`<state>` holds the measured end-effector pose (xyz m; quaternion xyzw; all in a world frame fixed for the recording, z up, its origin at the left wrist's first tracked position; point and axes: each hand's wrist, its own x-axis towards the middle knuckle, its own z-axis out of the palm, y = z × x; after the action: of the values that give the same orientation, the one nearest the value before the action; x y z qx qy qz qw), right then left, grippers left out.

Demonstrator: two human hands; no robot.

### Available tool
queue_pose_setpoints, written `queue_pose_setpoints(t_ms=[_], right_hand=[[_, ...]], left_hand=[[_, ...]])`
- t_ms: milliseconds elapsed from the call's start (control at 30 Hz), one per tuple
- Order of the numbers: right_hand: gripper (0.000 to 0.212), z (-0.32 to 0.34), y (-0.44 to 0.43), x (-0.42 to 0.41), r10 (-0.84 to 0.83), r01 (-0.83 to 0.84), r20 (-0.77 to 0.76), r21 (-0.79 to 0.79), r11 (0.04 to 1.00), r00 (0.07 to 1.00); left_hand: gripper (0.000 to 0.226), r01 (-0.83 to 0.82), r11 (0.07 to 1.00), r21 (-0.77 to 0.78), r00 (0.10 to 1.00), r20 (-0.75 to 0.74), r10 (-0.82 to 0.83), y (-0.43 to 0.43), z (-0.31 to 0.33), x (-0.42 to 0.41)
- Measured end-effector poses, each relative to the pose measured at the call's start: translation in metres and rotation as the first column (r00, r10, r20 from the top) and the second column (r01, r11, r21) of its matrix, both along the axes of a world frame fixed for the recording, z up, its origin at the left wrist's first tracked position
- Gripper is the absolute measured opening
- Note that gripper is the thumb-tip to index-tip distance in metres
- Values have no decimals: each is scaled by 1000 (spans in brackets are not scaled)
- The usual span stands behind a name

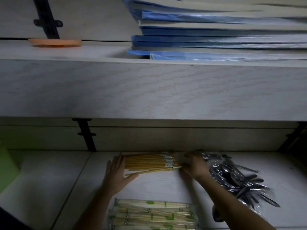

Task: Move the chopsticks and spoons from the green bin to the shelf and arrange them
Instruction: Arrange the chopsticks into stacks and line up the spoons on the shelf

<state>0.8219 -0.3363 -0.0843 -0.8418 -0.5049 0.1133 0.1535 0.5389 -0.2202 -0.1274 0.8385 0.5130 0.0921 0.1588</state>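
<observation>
Yellow chopsticks point(151, 163) already lie on the shelf point(49, 180), squared between an open left hand point(118, 173) flat against one end and the right hand point(195, 165) pressing the other. Wrapped spoons point(235, 176) and packaged chopsticks point(152, 214) sit nearby; tidying seems to remain. Only a corner of the green bin point(6, 165) shows.

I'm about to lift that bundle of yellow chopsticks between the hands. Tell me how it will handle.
The yellow chopsticks are probably stiff along their length and light. Only a band near the right hand seems to bind them, so the end by the left hand may fan out; one stick there already angles away. Being slim sticks, any that slip free may roll.
</observation>
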Motion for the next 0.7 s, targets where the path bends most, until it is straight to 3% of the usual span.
queue_pose_setpoints(t_ms=[100, 200, 567, 700], right_hand=[[28, 0, -3, 5, -35, 38, 56, -51, 998, 998], [29, 1, -3, 6, -39, 49, 106, -98, 994, 994], [23, 7, -2, -4, 72, -56, 123, -135, 989, 990], [22, 10, -4, -9, -15, 20, 85, -57, 998, 996]], left_hand=[[133, -41, 996, -81, 996, 75, 48, -3, 6, 0], [98, -71, 986, -150, 986, 141, 93, -4, 9, 2], [75, -89, 948, -304, 943, 279, 178, 5, 12, 4], [51, -159, 936, -314, 891, 363, 273, 6, 12, 6]])
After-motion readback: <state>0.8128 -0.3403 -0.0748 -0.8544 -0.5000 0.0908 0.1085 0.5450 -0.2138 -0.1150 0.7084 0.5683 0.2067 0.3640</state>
